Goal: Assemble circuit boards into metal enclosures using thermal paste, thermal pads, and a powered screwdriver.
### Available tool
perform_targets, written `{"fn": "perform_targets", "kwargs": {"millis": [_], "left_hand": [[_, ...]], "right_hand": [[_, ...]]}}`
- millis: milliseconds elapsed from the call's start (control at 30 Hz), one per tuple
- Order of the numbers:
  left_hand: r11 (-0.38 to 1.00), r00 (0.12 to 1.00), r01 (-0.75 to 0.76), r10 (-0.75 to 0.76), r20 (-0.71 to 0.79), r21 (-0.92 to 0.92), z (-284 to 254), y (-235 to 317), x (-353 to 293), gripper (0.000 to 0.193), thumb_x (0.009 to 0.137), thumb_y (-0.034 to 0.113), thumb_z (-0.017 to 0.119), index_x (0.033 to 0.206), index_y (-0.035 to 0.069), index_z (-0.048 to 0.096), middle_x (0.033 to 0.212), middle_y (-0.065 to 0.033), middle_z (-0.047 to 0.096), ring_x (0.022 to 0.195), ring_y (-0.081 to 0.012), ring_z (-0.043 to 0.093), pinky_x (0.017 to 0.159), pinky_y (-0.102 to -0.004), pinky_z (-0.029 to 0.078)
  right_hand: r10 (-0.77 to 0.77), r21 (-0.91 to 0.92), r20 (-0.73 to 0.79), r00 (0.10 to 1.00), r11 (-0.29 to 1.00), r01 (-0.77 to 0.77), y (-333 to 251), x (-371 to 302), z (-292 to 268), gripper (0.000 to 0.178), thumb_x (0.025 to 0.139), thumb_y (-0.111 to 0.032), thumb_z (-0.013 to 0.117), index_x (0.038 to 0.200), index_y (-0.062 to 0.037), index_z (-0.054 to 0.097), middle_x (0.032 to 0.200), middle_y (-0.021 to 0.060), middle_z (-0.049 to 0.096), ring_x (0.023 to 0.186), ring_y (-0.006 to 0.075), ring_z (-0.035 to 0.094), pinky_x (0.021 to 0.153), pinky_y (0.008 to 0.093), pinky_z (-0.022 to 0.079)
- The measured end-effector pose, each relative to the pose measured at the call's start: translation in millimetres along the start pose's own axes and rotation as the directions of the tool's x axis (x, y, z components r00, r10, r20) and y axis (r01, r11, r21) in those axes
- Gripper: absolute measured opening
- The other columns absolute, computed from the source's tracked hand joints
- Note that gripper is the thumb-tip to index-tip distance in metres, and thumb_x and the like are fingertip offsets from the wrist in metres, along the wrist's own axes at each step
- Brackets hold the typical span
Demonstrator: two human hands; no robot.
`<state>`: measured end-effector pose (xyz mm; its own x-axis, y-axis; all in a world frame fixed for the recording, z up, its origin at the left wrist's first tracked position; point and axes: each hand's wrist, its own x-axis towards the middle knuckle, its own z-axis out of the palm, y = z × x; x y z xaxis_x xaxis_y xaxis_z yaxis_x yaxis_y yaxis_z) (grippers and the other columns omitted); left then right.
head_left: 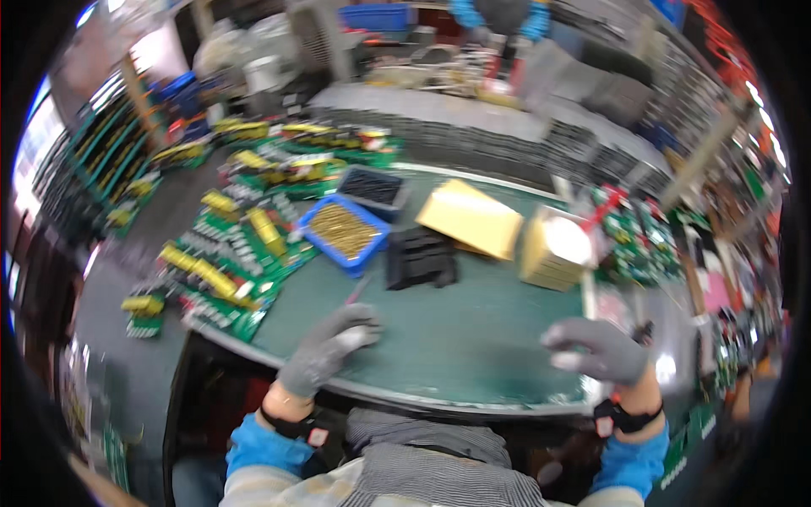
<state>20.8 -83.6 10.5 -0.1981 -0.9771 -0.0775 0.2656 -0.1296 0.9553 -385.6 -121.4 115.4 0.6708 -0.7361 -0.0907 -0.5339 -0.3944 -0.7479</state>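
My left hand (338, 342), in a grey glove with a pale thumb tip, hovers over the near left part of the green work mat (481, 338). Its fingers are half curled and slightly apart from the thumb, with nothing visible between them. A thin pinkish stick-like thing (357, 291) shows just beyond its fingertips; blur hides its kind. Over the mat's right edge, my right hand (600, 348) wears the same glove, thumb and fingers apart around a gap. Ahead of the hands lie a blue tray of brass-coloured small parts (342, 232) and a black folded-looking piece (421, 258).
Green circuit boards with yellow components (207, 275) crowd the left side. A dark bin of black parts (372, 188), a yellowish card sheet (470, 217) and a cardboard box (553, 249) stand at the back. More boards (638, 241) lie right. Another person (503, 17) is across the bench.
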Motion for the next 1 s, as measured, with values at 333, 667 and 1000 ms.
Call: {"fn": "perform_targets", "kwargs": {"millis": [333, 667, 1000], "left_hand": [[0.926, 0.986, -0.122, 0.155, -0.064, 0.358, -3, -1, 5, 0.027, 0.094, 0.008, 0.059, 0.119, -0.001, 0.06, 0.112, -0.0074, 0.063, 0.105, -0.0161, 0.059, 0.096, -0.0298, 0.046], [0.874, 0.787, -0.3, 0.453, -0.419, 0.382, -60, -24, -13, 0.024, 0.093, 0.003, 0.057, 0.117, -0.001, 0.06, 0.112, -0.0081, 0.065, 0.102, -0.016, 0.062, 0.094, -0.03, 0.049], [0.847, 0.696, -0.264, 0.499, -0.517, 0.462, -73, -42, -11, 0.021, 0.087, 0.002, 0.055, 0.106, -0.003, 0.062, 0.101, -0.0092, 0.064, 0.09, -0.0162, 0.059, 0.084, -0.0295, 0.049]], "right_hand": [[0.213, 0.357, -0.178, 0.961, 0.924, -0.139, -42, 33, 11, 0.043, 0.086, -0.009, 0.07, 0.125, 0.0012, 0.056, 0.113, 0.0069, 0.062, 0.105, 0.0159, 0.06, 0.093, 0.0308, 0.048], [0.292, 0.367, -0.597, 0.747, 0.928, -0.069, -5, 222, -81, 0.049, 0.088, -0.032, 0.068, 0.122, 0.0018, 0.058, 0.103, 0.0117, 0.062, 0.092, 0.0183, 0.059, 0.082, 0.0339, 0.049], [0.462, 0.039, -0.767, 0.445, 0.726, -0.687, 238, 396, -251, 0.06, 0.09, -0.043, 0.06, 0.13, 0.0011, 0.059, 0.144, 0.0235, 0.05, 0.125, 0.0322, 0.055, 0.099, 0.0394, 0.045]]}}
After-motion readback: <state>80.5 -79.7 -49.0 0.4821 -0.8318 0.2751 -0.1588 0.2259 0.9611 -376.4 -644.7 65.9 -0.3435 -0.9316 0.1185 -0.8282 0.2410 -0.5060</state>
